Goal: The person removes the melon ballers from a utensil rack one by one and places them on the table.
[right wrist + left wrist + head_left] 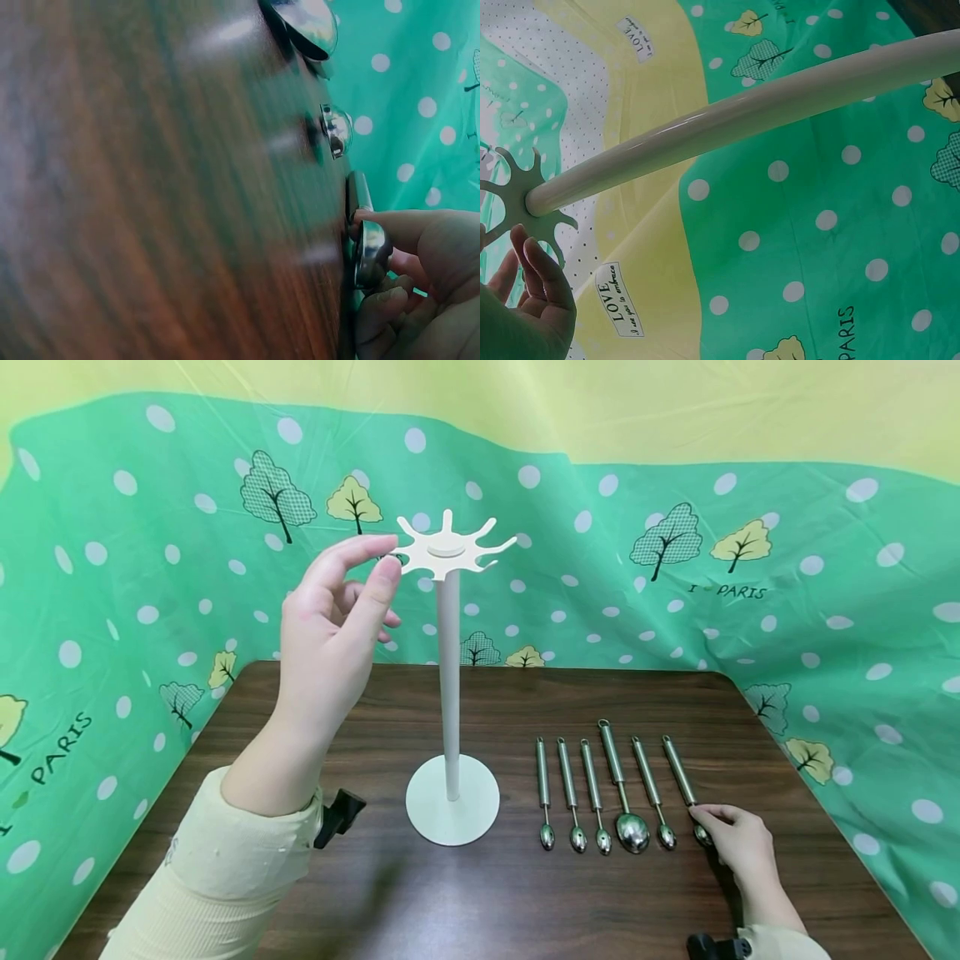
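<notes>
A white stand (448, 685) rises from a round base, with a star-shaped top (446, 550) of curved prongs. My left hand (330, 618) is at the top's left side, thumb and index finger pinching the tip of one prong; the left wrist view shows the hand (532, 300) beside the prongs. On the right, my right hand (738, 843) pinches the rightmost metal spoon (678, 772) near its neck, partly covering its bowl. In the right wrist view that spoon's bowl (373, 255) lies between the fingers, low against the table.
Left of the held spoon, several metal spoons lie in a row, handles pointing away, including a larger spoon (633, 832) and a small spoon (547, 837). The dark wooden table (585, 910) meets a green and yellow patterned cloth (570, 527) behind and at both sides.
</notes>
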Available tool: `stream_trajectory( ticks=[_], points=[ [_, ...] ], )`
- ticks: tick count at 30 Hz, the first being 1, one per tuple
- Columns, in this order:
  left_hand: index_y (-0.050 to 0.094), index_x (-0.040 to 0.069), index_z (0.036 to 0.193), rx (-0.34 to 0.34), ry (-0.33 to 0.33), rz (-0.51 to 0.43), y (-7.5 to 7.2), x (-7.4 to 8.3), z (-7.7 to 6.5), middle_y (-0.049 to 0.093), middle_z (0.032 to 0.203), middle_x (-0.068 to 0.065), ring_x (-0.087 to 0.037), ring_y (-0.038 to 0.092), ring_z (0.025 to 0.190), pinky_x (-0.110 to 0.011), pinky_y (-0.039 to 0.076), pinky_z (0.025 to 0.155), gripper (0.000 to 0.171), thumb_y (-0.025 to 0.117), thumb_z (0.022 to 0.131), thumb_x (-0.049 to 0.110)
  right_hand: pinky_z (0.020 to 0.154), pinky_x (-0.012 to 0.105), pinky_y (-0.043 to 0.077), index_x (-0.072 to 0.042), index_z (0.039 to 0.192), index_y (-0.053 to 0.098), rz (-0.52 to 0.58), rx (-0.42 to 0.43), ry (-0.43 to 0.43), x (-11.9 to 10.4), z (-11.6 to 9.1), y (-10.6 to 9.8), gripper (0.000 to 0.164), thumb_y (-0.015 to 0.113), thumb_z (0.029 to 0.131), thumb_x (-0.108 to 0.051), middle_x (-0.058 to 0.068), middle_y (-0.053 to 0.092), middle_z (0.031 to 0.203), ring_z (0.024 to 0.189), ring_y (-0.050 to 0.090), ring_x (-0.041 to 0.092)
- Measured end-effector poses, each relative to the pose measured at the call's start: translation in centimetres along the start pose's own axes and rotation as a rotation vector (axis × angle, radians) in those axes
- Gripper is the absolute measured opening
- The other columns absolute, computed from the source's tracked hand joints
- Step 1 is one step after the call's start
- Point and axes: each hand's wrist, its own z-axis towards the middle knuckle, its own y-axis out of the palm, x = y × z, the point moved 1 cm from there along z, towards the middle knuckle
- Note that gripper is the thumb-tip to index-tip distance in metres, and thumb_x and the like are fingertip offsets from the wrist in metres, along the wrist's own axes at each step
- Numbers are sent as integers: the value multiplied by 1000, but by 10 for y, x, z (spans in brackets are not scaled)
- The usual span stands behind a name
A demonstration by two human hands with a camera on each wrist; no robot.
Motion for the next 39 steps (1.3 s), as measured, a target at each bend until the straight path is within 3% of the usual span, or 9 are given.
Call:
stream_trajectory(
  ticks=[6,17,32,36,39],
  points=[
    [67,8,124,10,-7,-4,-1,-1,0,59,80,2,-13,59,64,-24,52,58,29,62,97,17,45,32,44,4,118,67,27,-14,6,0,1,1,51,65,93,-41,-6,57,62,46,50,15],
    [65,8,127,6,-18,8,-3,-1,0,65,118,3,-16,67,80,-26,56,62,32,61,98,21,45,32,43,4,119,66,17,-15,15,-4,1,3,52,65,93,-42,-5,57,61,46,50,15],
    [60,7,133,-28,-4,-21,-7,-3,-4,57,137,5,-18,64,101,-25,58,65,36,58,99,17,46,33,44,3,120,66,5,-36,21,-4,0,1,56,63,92,-46,-4,59,67,48,51,16],
    [59,7,134,-30,-12,-27,-11,-5,-7,57,136,5,-18,63,101,-25,58,67,36,57,99,16,47,33,46,3,123,65,14,-36,38,-4,-1,1,62,62,91,-51,-4,60,68,49,52,17],
    [60,11,134,-18,-39,-22,-14,-7,-9,63,120,2,-17,63,98,-25,58,69,35,58,99,17,48,33,46,4,125,62,10,-14,50,-6,-2,-1,69,59,92,-56,-2,60,69,51,55,17]
  ],
)
